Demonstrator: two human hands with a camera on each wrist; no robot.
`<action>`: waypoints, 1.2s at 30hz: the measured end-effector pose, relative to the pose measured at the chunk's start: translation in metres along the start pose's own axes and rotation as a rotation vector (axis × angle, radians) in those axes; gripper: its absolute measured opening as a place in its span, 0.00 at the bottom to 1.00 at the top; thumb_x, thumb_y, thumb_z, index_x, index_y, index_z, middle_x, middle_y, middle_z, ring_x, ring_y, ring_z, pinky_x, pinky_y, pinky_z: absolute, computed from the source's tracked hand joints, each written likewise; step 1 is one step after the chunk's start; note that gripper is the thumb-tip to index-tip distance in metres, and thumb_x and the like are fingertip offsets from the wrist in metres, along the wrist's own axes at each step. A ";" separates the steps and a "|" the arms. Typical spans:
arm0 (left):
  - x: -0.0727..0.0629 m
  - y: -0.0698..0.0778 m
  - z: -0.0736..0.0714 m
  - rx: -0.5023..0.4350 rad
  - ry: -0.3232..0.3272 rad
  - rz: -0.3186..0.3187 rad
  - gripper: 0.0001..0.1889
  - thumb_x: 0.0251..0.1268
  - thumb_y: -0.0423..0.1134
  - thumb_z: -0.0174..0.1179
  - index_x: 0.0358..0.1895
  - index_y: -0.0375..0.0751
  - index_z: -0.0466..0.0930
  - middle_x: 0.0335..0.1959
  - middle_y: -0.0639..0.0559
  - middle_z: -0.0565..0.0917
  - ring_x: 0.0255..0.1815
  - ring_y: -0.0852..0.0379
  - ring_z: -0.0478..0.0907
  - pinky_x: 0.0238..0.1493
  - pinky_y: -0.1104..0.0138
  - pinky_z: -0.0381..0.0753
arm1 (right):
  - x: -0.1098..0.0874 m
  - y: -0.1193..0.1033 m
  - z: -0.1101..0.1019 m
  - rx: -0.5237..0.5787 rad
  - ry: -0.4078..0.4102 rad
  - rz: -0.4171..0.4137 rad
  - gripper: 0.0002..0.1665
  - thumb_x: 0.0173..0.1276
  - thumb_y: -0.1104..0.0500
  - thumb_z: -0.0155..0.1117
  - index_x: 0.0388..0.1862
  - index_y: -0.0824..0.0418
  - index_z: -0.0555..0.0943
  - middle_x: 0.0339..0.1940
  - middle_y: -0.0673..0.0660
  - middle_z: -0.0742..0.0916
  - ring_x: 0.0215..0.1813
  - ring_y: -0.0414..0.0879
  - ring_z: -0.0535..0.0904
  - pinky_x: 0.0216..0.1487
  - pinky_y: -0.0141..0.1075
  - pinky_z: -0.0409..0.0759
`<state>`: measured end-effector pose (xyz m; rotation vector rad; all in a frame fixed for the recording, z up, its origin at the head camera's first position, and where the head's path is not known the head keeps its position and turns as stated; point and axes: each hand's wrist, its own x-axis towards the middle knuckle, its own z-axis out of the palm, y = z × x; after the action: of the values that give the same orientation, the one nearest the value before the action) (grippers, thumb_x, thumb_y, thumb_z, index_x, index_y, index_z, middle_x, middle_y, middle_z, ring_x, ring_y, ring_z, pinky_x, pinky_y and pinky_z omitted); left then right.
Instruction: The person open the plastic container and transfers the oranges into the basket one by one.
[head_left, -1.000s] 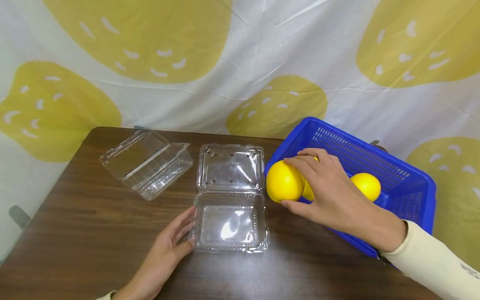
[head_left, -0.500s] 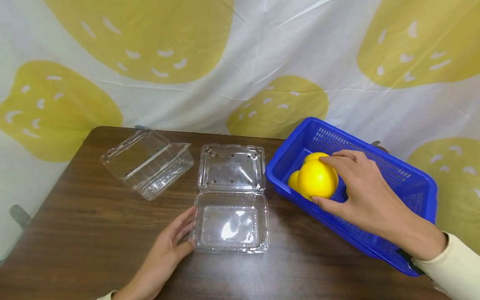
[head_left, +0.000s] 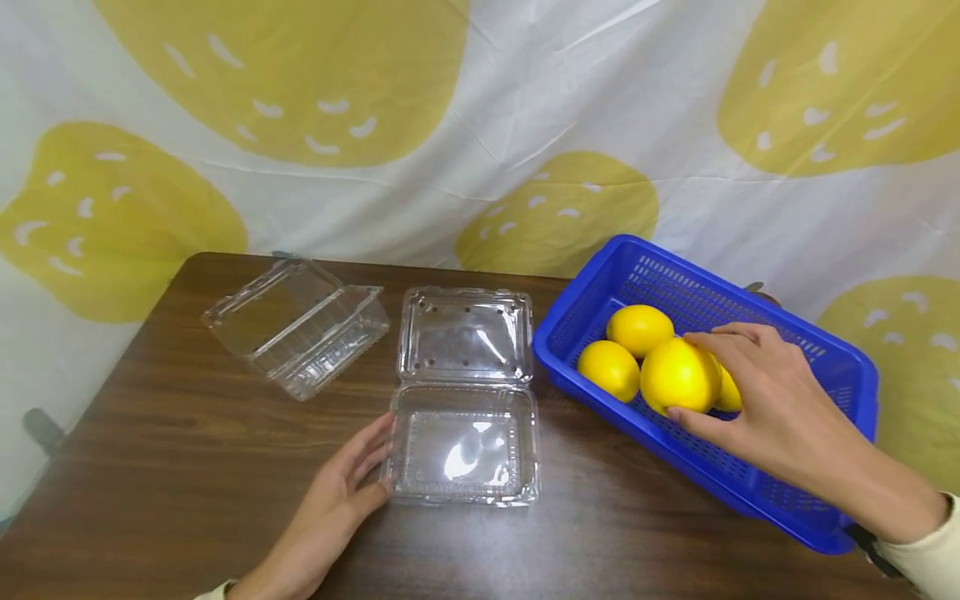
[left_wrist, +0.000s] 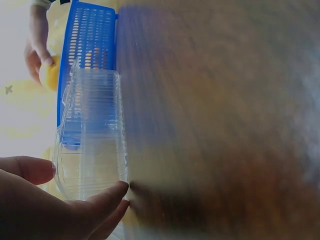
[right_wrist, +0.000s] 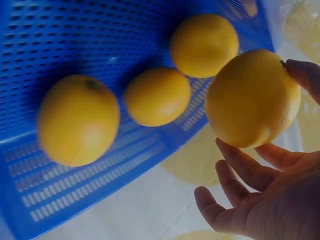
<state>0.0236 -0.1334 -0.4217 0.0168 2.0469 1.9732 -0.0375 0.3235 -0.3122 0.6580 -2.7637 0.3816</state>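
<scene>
My right hand (head_left: 772, 408) holds a round yellow citrus fruit (head_left: 678, 377) over the blue basket (head_left: 795, 500). In the right wrist view the thumb and fingers are on opposite sides of this fruit (right_wrist: 252, 97), and the other fingers spread below. Three similar fruits, one of them a yellow fruit (head_left: 608, 371) on the left, lie in the basket. My left hand (head_left: 330, 500) holds the left side of an opened clear plastic clamshell box (head_left: 465, 442). The left wrist view shows the thumb at the rim and fingertips (left_wrist: 122, 189) low on the box wall (left_wrist: 100, 120).
A second clear clamshell box (head_left: 300, 325) stands opened at the back left of the brown wooden table (head_left: 187, 433). Behind the table hangs a white curtain (head_left: 420, 192) with large yellow fruit prints. The basket lies slantwise at the right.
My right hand has moved right, carrying the fruit from the basket's left edge to over its middle. Fruits hidden behind it now show. The left hand and both boxes stay put.
</scene>
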 end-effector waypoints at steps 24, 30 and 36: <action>-0.001 0.001 -0.001 0.000 0.003 0.010 0.43 0.71 0.22 0.60 0.88 0.38 0.58 0.87 0.38 0.64 0.85 0.37 0.65 0.76 0.69 0.71 | -0.032 0.041 0.007 -0.160 -0.136 0.111 0.47 0.49 0.43 0.91 0.63 0.67 0.85 0.56 0.74 0.87 0.59 0.70 0.76 0.45 0.68 0.73; 0.000 0.001 -0.001 0.004 -0.004 0.010 0.42 0.72 0.22 0.60 0.88 0.38 0.57 0.87 0.37 0.64 0.85 0.37 0.64 0.75 0.72 0.70 | -0.034 0.043 0.008 -0.167 -0.148 0.106 0.46 0.48 0.43 0.90 0.61 0.67 0.85 0.55 0.76 0.87 0.59 0.71 0.76 0.45 0.70 0.74; 0.000 0.002 -0.001 -0.001 -0.007 -0.009 0.43 0.72 0.22 0.60 0.88 0.39 0.57 0.87 0.39 0.63 0.86 0.38 0.63 0.75 0.72 0.70 | -0.035 0.043 0.009 -0.171 -0.163 0.112 0.46 0.49 0.42 0.91 0.61 0.67 0.86 0.55 0.76 0.87 0.60 0.72 0.76 0.45 0.71 0.75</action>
<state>0.0231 -0.1343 -0.4193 0.0147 2.0377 1.9662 -0.0294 0.3720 -0.3398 0.5151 -2.9539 0.1161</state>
